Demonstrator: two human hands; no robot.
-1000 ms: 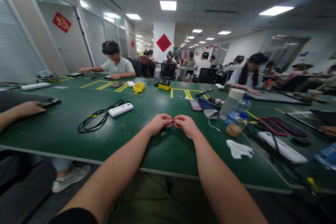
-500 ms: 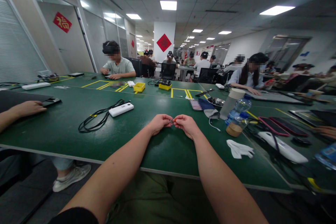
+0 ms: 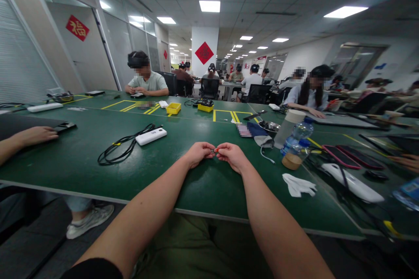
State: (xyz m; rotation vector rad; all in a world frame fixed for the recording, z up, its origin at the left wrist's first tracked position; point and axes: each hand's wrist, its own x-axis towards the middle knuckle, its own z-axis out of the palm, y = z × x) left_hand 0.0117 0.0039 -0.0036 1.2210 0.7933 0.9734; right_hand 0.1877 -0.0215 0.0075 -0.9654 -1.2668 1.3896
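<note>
Above the near middle of the green table (image 3: 209, 187), my left hand (image 3: 199, 154) and my right hand (image 3: 231, 156) meet almost fingertip to fingertip. My left hand pinches a small dark metallic piece (image 3: 212, 151). Between the thumb and fingers of my right hand is a small orange-red piece (image 3: 216, 150). The two pieces lie close together; whether they are joined I cannot tell, as the fingertips cover most of them.
Left of my hands lie a white power bank (image 3: 151, 136) and a coiled black cable (image 3: 118, 148). On the right are a white glove (image 3: 298, 185), bottles (image 3: 296, 154), a metal bowl (image 3: 269, 127) and phones (image 3: 340, 157). Another person's hand (image 3: 39, 135) rests at far left.
My hands and the small pieces have hardly moved. At the far right, another person's hand and the dark tablet-like object beside it have shifted slightly.
</note>
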